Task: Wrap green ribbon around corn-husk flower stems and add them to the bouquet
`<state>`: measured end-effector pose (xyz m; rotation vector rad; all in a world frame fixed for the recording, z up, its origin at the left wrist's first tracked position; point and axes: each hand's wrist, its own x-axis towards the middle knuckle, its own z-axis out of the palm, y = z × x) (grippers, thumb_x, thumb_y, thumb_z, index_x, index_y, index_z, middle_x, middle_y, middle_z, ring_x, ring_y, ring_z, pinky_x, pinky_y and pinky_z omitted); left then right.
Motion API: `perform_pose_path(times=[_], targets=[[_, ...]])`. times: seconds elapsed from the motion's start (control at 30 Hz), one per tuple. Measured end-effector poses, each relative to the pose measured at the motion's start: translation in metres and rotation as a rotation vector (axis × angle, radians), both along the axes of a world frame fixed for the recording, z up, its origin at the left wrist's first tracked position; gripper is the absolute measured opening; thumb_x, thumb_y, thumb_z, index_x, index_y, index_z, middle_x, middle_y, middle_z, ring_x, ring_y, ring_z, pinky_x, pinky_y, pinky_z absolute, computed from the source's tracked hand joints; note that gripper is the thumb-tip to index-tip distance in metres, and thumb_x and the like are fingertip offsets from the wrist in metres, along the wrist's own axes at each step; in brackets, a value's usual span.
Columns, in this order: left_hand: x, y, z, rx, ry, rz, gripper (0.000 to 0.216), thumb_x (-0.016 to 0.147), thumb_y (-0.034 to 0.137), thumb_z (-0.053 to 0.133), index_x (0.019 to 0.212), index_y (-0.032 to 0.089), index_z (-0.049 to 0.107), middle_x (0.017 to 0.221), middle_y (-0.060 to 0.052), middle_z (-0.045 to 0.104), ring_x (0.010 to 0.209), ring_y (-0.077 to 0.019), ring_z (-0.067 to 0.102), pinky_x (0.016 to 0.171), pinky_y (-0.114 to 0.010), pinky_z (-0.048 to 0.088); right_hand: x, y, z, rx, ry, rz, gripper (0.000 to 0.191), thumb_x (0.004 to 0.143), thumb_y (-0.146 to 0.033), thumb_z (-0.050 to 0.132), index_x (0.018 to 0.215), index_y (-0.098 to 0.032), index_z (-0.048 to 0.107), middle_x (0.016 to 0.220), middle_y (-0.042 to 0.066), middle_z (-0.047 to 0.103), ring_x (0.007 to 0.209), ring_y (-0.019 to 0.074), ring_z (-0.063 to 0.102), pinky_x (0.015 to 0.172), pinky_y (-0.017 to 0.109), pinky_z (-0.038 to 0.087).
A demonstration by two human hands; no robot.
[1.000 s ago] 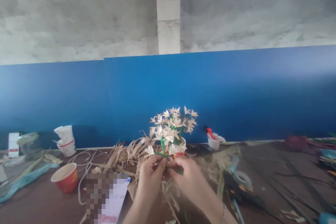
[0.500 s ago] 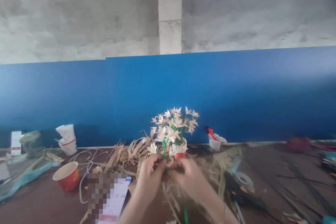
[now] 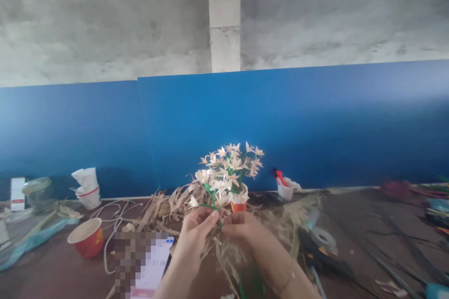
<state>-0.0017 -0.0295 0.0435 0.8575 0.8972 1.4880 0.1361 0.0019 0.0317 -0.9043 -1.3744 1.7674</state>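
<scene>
Sprig [image 3: 212, 194] over the bench [image 3: 52, 273], short of its back edge
Left hand [image 3: 196, 232] has its grip on the green stem [image 3: 213, 205]; right hand [image 3: 242, 230] pinches it lower down, nearer than the red cup [image 3: 238, 207].

Wall [image 3: 105, 18]: gray, patchy, bare
Pillar [image 3: 225, 14]: pale, near center
Panel [image 3: 217, 121]: blue, stepped top edge
Table [image 3: 52, 273]: dark brown; right side blurred, probably plain
Light: sheen at panel's right

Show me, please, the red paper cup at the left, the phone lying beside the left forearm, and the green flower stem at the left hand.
Red paper cup [image 3: 87, 240]: head view, outer wall.
Phone [image 3: 154, 261]: head view, lit screen.
Green flower stem [image 3: 212, 206]: head view, above the thumb.
</scene>
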Motion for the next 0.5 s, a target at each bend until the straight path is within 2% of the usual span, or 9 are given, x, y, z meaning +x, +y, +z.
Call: perform_pose_path(times=[0.1,0.23,0.33,0.4,0.5], targets=[[-0.001,-0.004,0.006,0.012,-0.009,-0.036,0.024,0.053,0.032,0.080,0.054,0.012,0.065,0.064,-0.005,0.068,0.054,-0.0118,0.058,0.055,-0.022,0.045,-0.004,0.002,-0.004,-0.073,0.078,0.034,0.024,0.052,-0.030,0.076,0.060,-0.015,0.060,0.042,-0.007,0.044,0.039,0.0033,0.031,0.042,0.020,0.020],[-0.003,-0.003,0.005,-0.023,-0.060,-0.102,0.025,0.053,0.031,0.080,0.052,0.012,0.064,0.079,-0.008,0.070,0.053,-0.0102,0.057,0.049,-0.020,0.042,-0.008,0.001,-0.005,-0.088,0.112,0.001,0.025,0.050,-0.029,0.077,0.057,-0.015,0.058,0.040,-0.008,0.043,0.036,0.0023,0.028,0.040,0.020,0.015],[-0.004,-0.002,0.003,-0.010,-0.104,-0.151,0.024,0.056,0.031,0.078,0.053,0.012,0.064,0.079,-0.008,0.069,0.058,-0.0123,0.059,0.051,-0.020,0.042,-0.010,-0.004,-0.001,-0.097,0.125,-0.035,0.023,0.050,-0.028,0.075,0.057,-0.015,0.057,0.041,-0.008,0.044,0.036,0.0022,0.028,0.041,0.020,0.016],[-0.004,-0.001,0.002,0.007,-0.112,-0.162,0.024,0.058,0.032,0.077,0.056,0.012,0.064,0.074,-0.007,0.068,0.061,-0.0134,0.060,0.055,-0.021,0.043,-0.011,-0.008,0.004,-0.053,0.126,-0.086,0.020,0.051,-0.025,0.073,0.055,-0.015,0.056,0.044,-0.007,0.045,0.040,0.0035,0.033,0.043,0.019,0.022],[-0.005,0.002,-0.001,-0.025,-0.025,-0.093,0.025,0.058,0.035,0.078,0.065,0.013,0.066,0.061,-0.002,0.064,0.053,-0.0110,0.056,0.054,-0.021,0.042,-0.010,-0.015,0.010,0.132,0.015,-0.220,0.015,0.057,-0.022,0.066,0.052,-0.014,0.055,0.048,-0.005,0.047,0.047,0.0057,0.038,0.048,0.020,0.028]])
